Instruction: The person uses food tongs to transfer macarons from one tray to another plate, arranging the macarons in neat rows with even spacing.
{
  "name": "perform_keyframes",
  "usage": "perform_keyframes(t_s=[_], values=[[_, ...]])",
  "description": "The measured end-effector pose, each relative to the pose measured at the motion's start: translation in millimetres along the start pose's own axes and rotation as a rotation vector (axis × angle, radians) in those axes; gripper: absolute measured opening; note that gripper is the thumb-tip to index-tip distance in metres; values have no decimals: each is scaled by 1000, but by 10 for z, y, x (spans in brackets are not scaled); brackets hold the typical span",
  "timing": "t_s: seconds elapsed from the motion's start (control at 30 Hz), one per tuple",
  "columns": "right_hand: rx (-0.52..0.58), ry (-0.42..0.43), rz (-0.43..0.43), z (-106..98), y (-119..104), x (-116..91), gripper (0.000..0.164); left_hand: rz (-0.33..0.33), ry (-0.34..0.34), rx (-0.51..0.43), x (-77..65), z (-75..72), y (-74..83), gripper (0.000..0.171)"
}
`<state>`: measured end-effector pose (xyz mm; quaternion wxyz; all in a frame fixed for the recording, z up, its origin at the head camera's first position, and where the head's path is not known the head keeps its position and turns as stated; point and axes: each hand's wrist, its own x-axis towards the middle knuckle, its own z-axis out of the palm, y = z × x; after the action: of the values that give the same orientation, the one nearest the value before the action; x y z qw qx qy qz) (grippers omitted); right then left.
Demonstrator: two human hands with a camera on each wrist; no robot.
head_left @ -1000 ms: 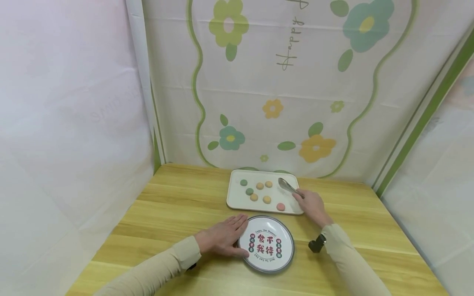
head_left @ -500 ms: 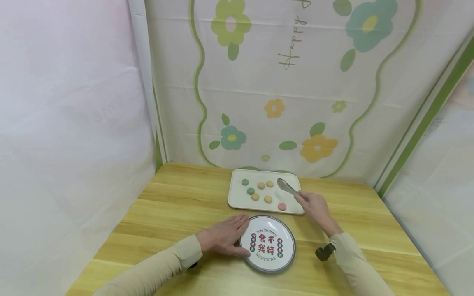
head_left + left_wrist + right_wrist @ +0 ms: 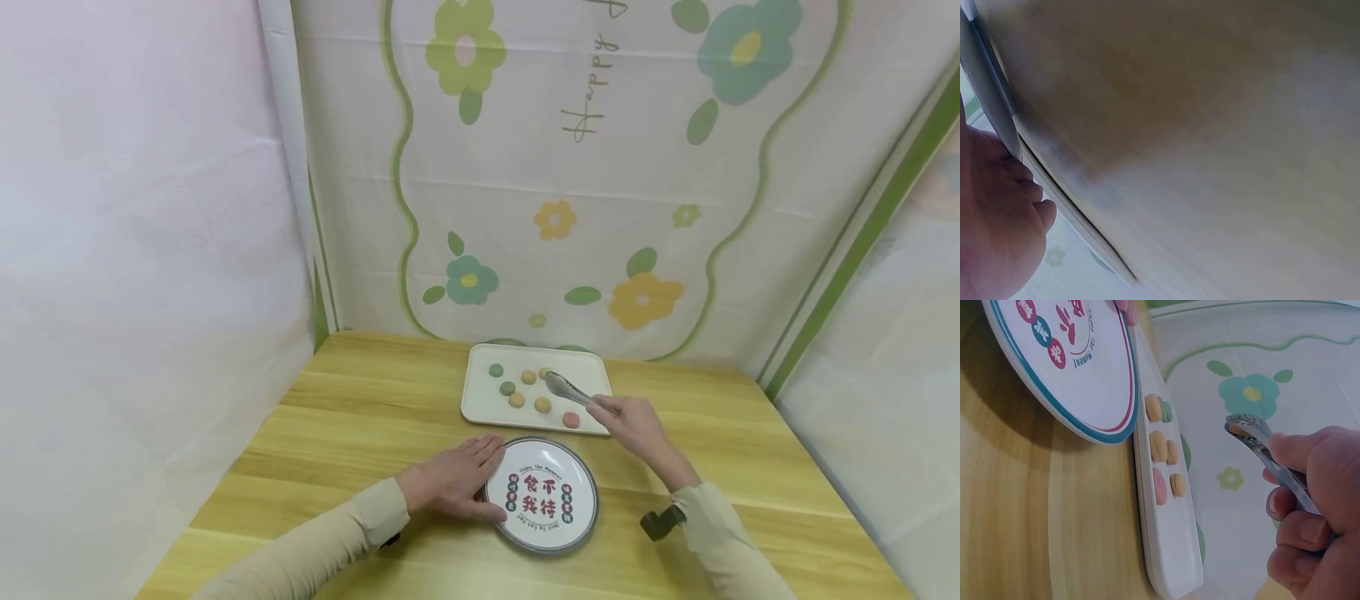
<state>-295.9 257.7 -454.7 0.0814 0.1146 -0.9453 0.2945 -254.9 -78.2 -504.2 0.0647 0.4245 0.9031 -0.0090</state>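
My right hand grips metal tongs with perforated tips, fingers curled round the handles in the right wrist view. The tips overlap one tan macaron in the head view. A tan patch shows between them in the right wrist view; I cannot tell whether it is a macaron. Below them lies a white tray with green, tan and pink macarons, including a pink macaron. My left hand lies flat with straight fingers at the left rim of a round white plate with red lettering, thumb over its edge.
Wood-grain table under everything. The tray stands at the back edge, right by a flower-printed curtain. Pale sheets hang on both sides. A dark wrist device sits below my right sleeve.
The tongs have moved left over the tray, from its right part to beside the tan macarons, tips now covering one. My left hand and the plate stay put.
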Motion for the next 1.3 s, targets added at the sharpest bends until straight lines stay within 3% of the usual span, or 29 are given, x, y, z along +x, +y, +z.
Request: perform_keyframes(t_s=[0.3, 0.63, 0.87, 1.3], values=[[52, -150, -63, 20, -43, -155, 30, 1, 1, 4, -11, -6, 14, 110], [33, -153, -124, 68, -50, -261, 39, 1, 1, -12, 2, 42, 6, 110], [43, -217, -139, 71, -36, -326, 39, -2, 11, 1, 3, 49, -6, 111], [82, -301, -228, 188, 32, -430, 29, -6, 9, 7, 0, 66, -2, 109]])
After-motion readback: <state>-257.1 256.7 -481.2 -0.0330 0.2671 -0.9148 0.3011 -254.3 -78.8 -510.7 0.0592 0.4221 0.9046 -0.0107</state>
